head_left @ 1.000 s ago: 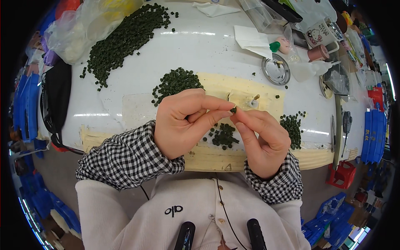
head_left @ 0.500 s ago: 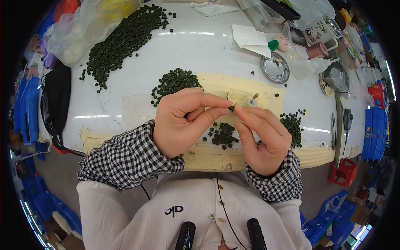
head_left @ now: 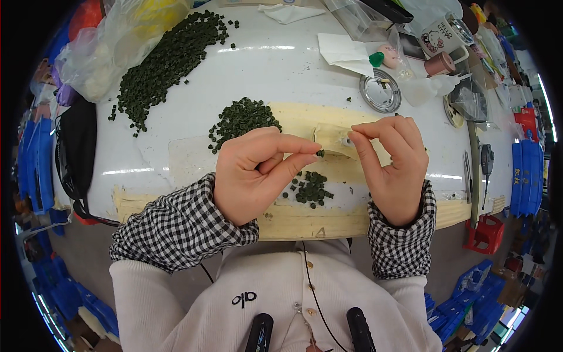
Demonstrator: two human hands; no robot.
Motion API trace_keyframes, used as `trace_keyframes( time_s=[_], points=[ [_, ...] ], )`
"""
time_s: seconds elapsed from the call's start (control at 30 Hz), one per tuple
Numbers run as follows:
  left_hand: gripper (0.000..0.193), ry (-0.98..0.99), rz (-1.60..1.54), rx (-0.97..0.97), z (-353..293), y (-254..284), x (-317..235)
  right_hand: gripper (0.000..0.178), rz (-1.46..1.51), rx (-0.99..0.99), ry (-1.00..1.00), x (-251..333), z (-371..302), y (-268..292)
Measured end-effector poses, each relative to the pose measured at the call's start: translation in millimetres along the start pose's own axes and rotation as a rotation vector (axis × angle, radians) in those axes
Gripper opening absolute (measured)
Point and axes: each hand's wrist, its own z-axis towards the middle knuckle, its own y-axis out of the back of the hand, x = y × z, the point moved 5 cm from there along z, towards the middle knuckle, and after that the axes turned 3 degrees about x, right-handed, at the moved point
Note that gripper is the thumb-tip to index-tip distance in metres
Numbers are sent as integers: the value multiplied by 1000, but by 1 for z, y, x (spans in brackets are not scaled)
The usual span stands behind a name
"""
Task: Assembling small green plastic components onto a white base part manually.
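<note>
My left hand pinches a small dark green piece between thumb and forefinger. To its right, my right hand has thumb and forefinger tips together over a small pale cup; whatever they hold is hidden. That cup stands on a yellowish sheet on the table. A small heap of dark green pieces lies below my left fingertips. Beyond my left hand is a larger pile of the same pieces. My right hand covers the area where another pile showed earlier.
A long heap of green pieces lies at the far left beside a clear plastic bag. At the far right are a round metal dish, white paper, a thread spool and a mug. Tweezers lie rightward.
My right hand has left the small green piece and moved right and slightly up, to the pale cup. My left hand still pinches the piece, nearly in place. The view has shifted slightly.
</note>
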Motion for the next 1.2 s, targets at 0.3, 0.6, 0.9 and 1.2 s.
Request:
trace_keyframes(
  time_s=[0.3,0.6,0.9,1.2],
  points=[
    [19,-11,-1,36,-2,-3,-1,11,463,-45,42,18,-6,10],
    [16,-22,2,27,-3,-3,-1,14,601,130,21,22,-7,-6],
    [17,-25,-8,29,-3,-3,0,12,580,102,31,20,-10,-6],
    [18,-1,1,34,-2,-2,-1,8,61,-128,-39,1,-4,3]
  ],
)
